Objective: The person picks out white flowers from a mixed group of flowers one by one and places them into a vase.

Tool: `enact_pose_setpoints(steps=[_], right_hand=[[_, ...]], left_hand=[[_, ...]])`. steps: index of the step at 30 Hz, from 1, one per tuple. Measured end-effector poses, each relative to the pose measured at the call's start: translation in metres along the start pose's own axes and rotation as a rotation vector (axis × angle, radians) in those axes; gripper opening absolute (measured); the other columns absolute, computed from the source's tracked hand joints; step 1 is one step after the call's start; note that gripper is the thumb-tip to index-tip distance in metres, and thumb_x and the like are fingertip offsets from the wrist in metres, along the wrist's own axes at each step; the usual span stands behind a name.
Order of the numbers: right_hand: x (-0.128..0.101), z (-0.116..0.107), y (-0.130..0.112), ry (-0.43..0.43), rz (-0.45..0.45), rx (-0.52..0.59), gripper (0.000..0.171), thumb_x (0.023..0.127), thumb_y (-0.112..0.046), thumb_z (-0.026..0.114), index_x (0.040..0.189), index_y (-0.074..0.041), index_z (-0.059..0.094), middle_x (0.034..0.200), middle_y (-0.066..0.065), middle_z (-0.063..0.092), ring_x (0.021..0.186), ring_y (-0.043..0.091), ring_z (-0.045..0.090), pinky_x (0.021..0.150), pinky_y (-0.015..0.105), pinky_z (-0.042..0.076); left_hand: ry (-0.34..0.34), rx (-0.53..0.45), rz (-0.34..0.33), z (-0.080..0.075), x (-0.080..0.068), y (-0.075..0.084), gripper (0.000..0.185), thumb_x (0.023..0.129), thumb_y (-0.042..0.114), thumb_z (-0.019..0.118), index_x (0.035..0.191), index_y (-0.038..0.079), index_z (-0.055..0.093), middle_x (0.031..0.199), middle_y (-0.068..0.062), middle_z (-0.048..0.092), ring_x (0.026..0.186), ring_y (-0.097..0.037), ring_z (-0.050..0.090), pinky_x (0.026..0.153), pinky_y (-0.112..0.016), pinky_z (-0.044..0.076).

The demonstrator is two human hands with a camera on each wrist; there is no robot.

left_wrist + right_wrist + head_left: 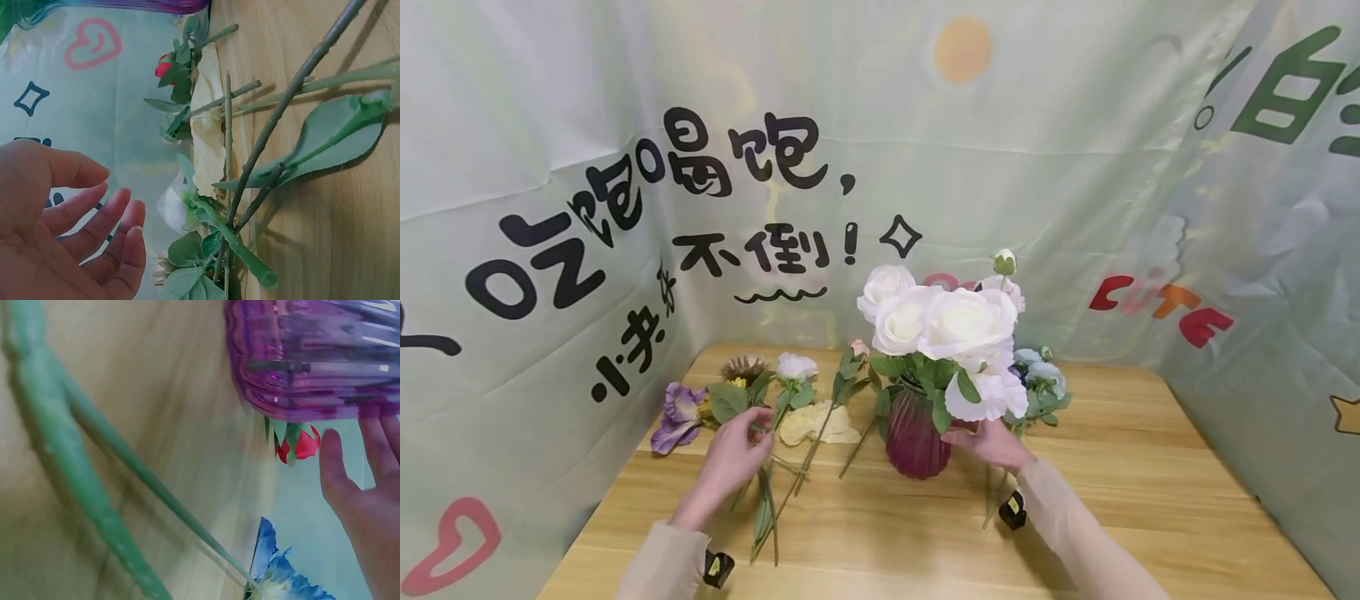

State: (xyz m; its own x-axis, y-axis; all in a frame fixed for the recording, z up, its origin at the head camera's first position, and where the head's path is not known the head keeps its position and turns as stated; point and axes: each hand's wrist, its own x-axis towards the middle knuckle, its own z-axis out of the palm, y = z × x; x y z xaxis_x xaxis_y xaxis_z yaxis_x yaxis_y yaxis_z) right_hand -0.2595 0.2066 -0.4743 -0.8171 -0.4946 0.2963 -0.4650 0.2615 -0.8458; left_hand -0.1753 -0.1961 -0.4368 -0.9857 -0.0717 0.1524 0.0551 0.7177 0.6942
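My right hand [992, 446] is at the right side of a ribbed purple-red glass vase [919, 442], its fingertips right at the glass. In the right wrist view its fingers [373, 447] reach straight toward the vase. The vase stands upright with large white roses [966, 325] above its neck and stems showing through the glass. My left hand [741, 450] hovers over loose flower stems [765, 517] on the left, holding nothing. Its fingers [100, 219] curve loosely in the left wrist view. Closest to it lie a white flower [796, 367] and a brown flower [743, 369].
A purple flower [679, 417] lies at the table's left edge, and pale yellow petals [816, 423] lie left of the vase. Blue flowers [1037, 375] are behind my right hand. A printed cloth [820, 192] surrounds the wooden table [1120, 467] at the back and sides.
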Motion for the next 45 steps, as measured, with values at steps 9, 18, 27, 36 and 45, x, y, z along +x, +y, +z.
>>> enact_pose_setpoints(steps=[9,18,27,36,45], right_hand=[[-0.005,-0.007,-0.003,-0.043,0.113,-0.014,0.075,0.088,-0.015,0.075,0.152,-0.008,0.038,0.155,0.022,0.043,0.14,0.048,0.044,0.114,0.061,0.037],[-0.028,0.002,-0.006,0.024,0.114,0.103,0.064,0.088,0.0,0.072,0.145,-0.001,0.044,0.14,0.029,0.055,0.124,0.049,0.059,0.098,0.036,0.057],[-0.056,0.007,-0.013,0.072,0.177,-0.019,0.036,0.089,-0.001,0.069,0.122,0.009,0.058,0.112,0.026,0.068,0.097,0.008,0.067,0.082,0.023,0.06],[-0.069,0.008,-0.017,0.042,0.208,-0.034,0.035,0.088,-0.001,0.068,0.119,0.011,0.058,0.108,0.024,0.068,0.093,0.007,0.065,0.083,0.02,0.058],[-0.074,0.015,-0.023,0.031,0.229,-0.03,0.032,0.088,-0.002,0.069,0.117,0.01,0.06,0.107,0.025,0.069,0.092,0.008,0.065,0.083,0.02,0.057]], left_hand=[[-0.048,0.096,0.009,0.0,0.003,-0.003,0.031,0.094,0.011,0.062,0.125,0.005,0.065,0.118,-0.014,0.07,0.094,-0.022,0.068,0.068,-0.032,0.054],[-0.068,0.186,0.019,-0.002,0.008,-0.008,0.025,0.092,0.01,0.064,0.116,0.003,0.068,0.108,-0.013,0.072,0.085,-0.021,0.068,0.063,-0.033,0.053],[-0.113,0.223,0.014,0.003,0.02,-0.008,0.021,0.093,0.01,0.061,0.111,0.003,0.068,0.091,-0.01,0.069,0.053,-0.014,0.047,0.049,-0.028,0.039],[-0.178,0.279,0.039,0.009,0.043,-0.001,0.026,0.095,0.009,0.057,0.115,0.001,0.07,0.077,-0.007,0.067,0.044,-0.01,0.032,0.046,-0.027,0.036],[-0.286,0.316,-0.009,0.017,0.053,0.007,0.028,0.095,0.004,0.053,0.118,0.001,0.07,0.119,-0.017,0.071,0.071,-0.019,0.061,0.066,-0.036,0.053]])
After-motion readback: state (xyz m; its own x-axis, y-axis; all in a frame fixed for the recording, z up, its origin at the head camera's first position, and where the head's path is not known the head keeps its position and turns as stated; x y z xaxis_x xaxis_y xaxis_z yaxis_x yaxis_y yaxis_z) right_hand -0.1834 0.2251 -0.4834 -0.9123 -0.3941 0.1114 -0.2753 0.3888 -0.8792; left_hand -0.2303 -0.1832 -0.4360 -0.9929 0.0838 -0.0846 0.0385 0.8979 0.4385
